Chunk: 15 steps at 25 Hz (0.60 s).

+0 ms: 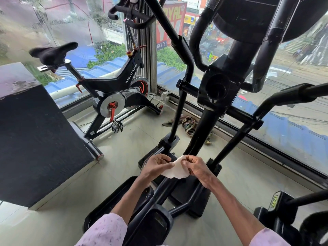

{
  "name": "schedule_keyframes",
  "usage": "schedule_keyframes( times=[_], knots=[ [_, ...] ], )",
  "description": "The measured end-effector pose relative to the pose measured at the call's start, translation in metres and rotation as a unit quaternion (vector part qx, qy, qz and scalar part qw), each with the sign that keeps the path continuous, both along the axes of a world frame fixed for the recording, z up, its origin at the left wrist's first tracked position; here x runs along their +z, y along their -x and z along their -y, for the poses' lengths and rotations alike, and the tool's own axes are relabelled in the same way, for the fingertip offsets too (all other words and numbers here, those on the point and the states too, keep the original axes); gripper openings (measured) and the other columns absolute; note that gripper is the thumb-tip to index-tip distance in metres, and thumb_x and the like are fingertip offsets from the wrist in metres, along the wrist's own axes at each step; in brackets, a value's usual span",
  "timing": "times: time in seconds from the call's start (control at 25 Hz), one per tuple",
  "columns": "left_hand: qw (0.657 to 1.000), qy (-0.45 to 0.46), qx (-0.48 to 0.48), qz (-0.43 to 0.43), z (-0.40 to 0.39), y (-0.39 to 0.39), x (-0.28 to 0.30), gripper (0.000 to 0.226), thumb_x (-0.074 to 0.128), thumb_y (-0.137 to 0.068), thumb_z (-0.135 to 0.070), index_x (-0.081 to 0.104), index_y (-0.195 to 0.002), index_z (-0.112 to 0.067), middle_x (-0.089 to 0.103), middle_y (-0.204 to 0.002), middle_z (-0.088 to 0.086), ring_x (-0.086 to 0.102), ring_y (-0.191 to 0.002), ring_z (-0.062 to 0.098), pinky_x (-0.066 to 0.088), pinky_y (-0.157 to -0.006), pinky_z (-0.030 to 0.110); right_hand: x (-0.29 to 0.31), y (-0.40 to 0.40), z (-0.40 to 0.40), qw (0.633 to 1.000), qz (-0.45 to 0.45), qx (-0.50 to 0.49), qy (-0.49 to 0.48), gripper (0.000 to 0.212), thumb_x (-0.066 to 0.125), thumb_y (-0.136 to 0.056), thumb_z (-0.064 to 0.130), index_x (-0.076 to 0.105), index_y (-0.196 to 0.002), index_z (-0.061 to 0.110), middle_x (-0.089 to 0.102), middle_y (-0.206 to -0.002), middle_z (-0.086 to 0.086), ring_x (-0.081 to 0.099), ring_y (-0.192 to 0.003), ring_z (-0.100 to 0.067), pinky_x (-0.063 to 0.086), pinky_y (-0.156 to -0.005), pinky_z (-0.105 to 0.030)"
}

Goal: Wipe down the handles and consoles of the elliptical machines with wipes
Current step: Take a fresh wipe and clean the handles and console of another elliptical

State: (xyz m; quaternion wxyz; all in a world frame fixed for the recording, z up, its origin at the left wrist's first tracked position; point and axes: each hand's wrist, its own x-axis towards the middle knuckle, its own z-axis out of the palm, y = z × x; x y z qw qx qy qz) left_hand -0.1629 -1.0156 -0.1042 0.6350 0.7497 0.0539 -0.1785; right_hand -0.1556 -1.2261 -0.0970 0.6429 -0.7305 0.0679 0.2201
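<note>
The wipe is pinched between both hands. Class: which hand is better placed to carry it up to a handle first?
Probably the left hand: the left moving handle rises just above it. The right hand also pinches the wipe, so it's close.

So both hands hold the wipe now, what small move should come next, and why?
Probably finish spreading the wipe, then lift it to the nearest handle. Both the left hand and the right hand pinch it low over the machine's base, touching no handle or console yet.
</note>
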Motion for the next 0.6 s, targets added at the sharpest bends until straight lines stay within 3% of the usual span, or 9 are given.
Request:
schedule_keyframes(
  times=[0.12,0.24,0.32,0.44,0.6],
  knots=[
    [0.997,-0.036,-0.069,0.019,0.003,0.002,0.001,0.015,0.077,-0.081,-0.023,0.073,-0.091,-0.013,0.067,-0.077,0.002,0.058,-0.068,0.007,0.049,-0.064,0.022,0.008,-0.002,-0.002,0.999,0.024,0.027,0.022,0.015,0.06,-0.1,0.016,0.069,-0.11,0.009,0.07,-0.102,-0.01,0.067,-0.088,-0.015,0.056,-0.071,-0.023],
    [0.999,-0.043,-0.032,0.003,0.01,0.005,0.002,0.006,0.069,-0.087,-0.011,0.07,-0.089,-0.006,0.069,-0.075,0.002,0.061,-0.062,0.01,0.048,-0.057,0.022,0.012,-0.001,-0.002,0.996,0.05,0.058,0.041,0.021,0.075,-0.089,0.012,0.068,-0.109,0.011,0.069,-0.104,-0.016,0.065,-0.086,-0.012,0.054,-0.073,-0.021],
    [1.0,-0.018,0.01,-0.013,0.013,0.008,0.004,0.005,0.066,-0.088,-0.005,0.068,-0.091,-0.001,0.072,-0.076,0.009,0.065,-0.057,0.015,0.047,-0.05,0.021,0.01,0.001,-0.004,0.987,0.095,0.08,0.106,0.023,0.081,-0.081,0.006,0.069,-0.1,0.014,0.068,-0.095,-0.011,0.062,-0.081,-0.004,0.052,-0.073,-0.02],
    [0.999,0.016,0.046,-0.023,0.013,0.009,0.005,0.008,0.065,-0.088,-0.001,0.067,-0.095,0.002,0.073,-0.082,0.017,0.067,-0.058,0.017,0.047,-0.049,0.018,0.003,0.007,-0.011,0.944,0.221,0.075,0.231,0.025,0.076,-0.079,-0.004,0.068,-0.086,0.018,0.064,-0.089,0.003,0.059,-0.078,-0.003,0.047,-0.069,-0.018],
    [0.995,0.07,0.065,-0.022,0.01,0.008,0.004,0.011,0.068,-0.087,-0.002,0.067,-0.099,-0.001,0.073,-0.079,0.009,0.066,-0.067,0.013,0.051,-0.06,0.022,-0.011,0.016,-0.014,0.89,0.331,0.102,0.296,0.028,0.077,-0.078,-0.001,0.068,-0.088,0.024,0.058,-0.106,0.008,0.058,-0.103,-0.008,0.047,-0.09,-0.017]
  ],
)
